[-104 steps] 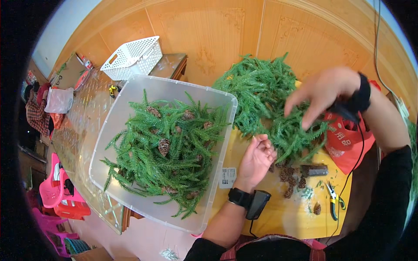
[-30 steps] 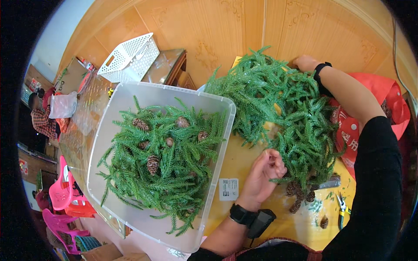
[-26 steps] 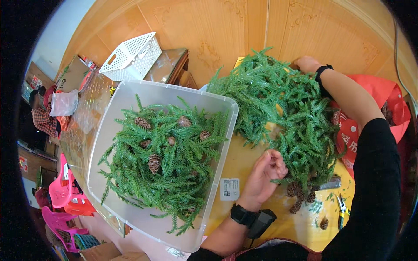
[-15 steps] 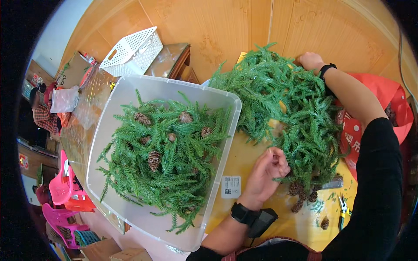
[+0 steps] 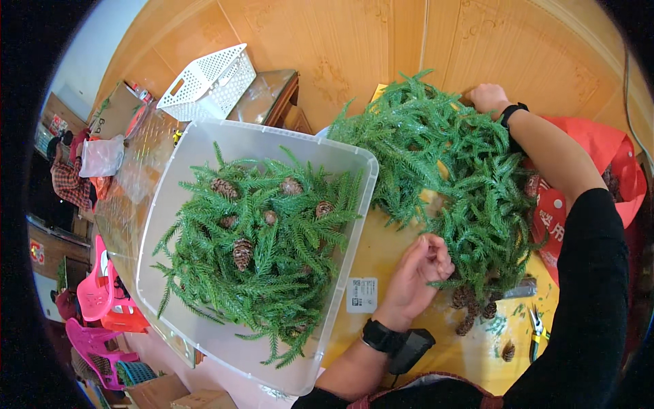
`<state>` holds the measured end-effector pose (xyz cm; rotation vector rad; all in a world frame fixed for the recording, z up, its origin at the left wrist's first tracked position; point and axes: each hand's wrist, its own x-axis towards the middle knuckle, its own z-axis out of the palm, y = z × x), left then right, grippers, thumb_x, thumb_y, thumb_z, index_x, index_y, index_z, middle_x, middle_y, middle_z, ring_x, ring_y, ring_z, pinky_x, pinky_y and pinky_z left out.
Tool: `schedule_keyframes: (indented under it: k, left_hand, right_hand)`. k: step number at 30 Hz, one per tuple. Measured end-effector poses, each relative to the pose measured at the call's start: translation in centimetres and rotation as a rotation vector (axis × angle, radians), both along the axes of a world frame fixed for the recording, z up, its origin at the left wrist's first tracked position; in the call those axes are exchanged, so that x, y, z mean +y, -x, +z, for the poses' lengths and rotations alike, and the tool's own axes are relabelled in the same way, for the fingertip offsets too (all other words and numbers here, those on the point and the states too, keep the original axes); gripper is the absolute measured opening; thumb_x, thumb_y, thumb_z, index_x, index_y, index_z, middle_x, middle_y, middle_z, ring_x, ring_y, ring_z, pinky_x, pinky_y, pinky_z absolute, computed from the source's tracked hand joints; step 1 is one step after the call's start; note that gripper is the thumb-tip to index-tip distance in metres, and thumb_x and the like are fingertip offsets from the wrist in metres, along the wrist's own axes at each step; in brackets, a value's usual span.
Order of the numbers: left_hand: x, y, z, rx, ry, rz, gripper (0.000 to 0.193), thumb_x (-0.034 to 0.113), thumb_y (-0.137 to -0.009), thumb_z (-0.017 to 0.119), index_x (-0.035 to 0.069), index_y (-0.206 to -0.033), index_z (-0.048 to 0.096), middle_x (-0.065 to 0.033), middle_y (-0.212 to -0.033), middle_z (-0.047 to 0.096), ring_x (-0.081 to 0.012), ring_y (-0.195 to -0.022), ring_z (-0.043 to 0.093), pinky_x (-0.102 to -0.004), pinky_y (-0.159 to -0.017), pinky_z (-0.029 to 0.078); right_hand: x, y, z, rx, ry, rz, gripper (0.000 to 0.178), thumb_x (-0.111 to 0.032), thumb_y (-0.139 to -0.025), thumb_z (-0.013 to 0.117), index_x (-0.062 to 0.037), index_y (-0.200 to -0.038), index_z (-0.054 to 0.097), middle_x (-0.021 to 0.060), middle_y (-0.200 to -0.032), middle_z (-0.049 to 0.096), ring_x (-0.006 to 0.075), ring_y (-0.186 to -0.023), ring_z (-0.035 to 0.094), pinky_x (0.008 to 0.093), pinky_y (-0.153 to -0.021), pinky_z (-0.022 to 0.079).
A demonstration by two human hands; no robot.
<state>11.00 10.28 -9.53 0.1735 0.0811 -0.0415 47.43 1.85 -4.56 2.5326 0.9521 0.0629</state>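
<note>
A bushy green artificial pine garland (image 5: 477,204) lies bent in an arc on the yellow tabletop. My right hand (image 5: 489,99) is closed at the garland's far edge, fingers partly turned away; whatever it grips is hidden. At the near end, my left hand (image 5: 422,269) has curled fingers against the sprigs, and what they pinch is too small to make out. Several brown pine cones (image 5: 466,310) cluster under the garland's near end. To the left, a clear plastic bin (image 5: 368,204) holds a heap of green pine branches (image 5: 272,266) with pine cones among them.
Yellow-handled pliers (image 5: 537,334), a loose pine cone (image 5: 508,352) and green clippings lie at the near right. A red bag (image 5: 623,160) stands beyond my right arm. A white basket (image 5: 211,85) sits at the far left. Other people (image 5: 68,177) and pink chairs (image 5: 95,286) appear farther left.
Both hands stay almost where they were, with only a very slight shift of the right hand. Garland and bin look the same.
</note>
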Motion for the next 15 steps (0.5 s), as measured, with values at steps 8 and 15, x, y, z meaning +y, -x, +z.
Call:
schedule_keyframes:
  k: [8, 15]
  left_hand:
    - [0.3, 1.0, 1.0, -0.012, -0.062, -0.024, 0.022, 0.03, -0.092, 0.041, 0.009, -0.092, 0.05, -0.0007, -0.075, 0.044, -0.0135, -0.068, 0.041, -0.0277, -0.066, 0.035]
    - [1.7, 7.8, 4.8, 0.076, -0.635, 0.009, 0.019, 0.021, -0.09, 0.046, 0.003, -0.096, 0.051, -0.0073, -0.093, 0.054, -0.0181, -0.091, 0.051, -0.0315, -0.084, 0.038]
  right_hand:
    - [-0.3, 0.0, 0.1, 0.0, 0.002, 0.0, 0.023, -0.024, -0.074, 0.056, -0.0128, -0.093, 0.064, 0.012, -0.092, 0.063, 0.029, -0.088, 0.061, 0.0386, -0.073, 0.05]
    - [-0.2, 0.3, 0.3, 0.007, 0.048, 0.004, 0.021, -0.022, -0.076, 0.055, -0.014, -0.093, 0.064, 0.01, -0.094, 0.063, 0.0278, -0.089, 0.061, 0.0378, -0.071, 0.051]
